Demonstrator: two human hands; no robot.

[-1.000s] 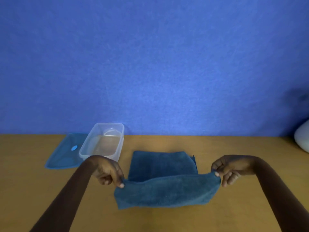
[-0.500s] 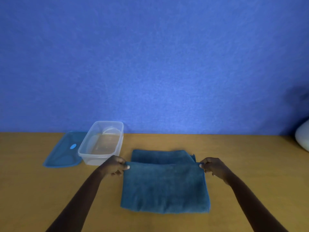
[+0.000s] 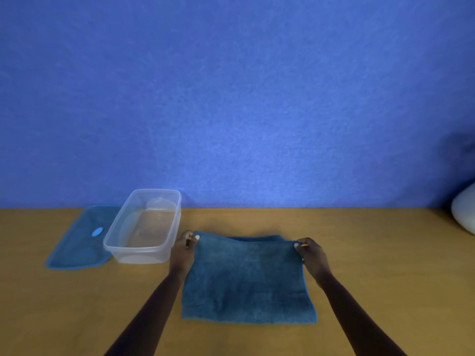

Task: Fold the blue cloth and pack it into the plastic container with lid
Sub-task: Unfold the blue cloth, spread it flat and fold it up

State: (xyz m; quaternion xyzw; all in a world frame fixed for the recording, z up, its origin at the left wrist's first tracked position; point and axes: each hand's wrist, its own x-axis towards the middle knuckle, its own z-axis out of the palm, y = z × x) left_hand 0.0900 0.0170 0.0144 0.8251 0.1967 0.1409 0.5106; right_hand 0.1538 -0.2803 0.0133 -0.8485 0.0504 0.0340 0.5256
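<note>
wooden table (image 3: 372,253) | blue cloth (image 3: 246,278) — folded, centre | clear container (image 3: 140,256) — left | blue lid (image 3: 77,242) just beside it

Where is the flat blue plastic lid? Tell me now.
In the head view the flat blue plastic lid lies on the wooden table, far left, directly beside the clear rectangular plastic container.

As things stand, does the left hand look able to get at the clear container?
Probably yes. The left hand pinches the far left corner of the blue cloth right beside the clear container, nothing between them, and the container stands open, its lid lying beyond it. The hand must let go first.
</note>
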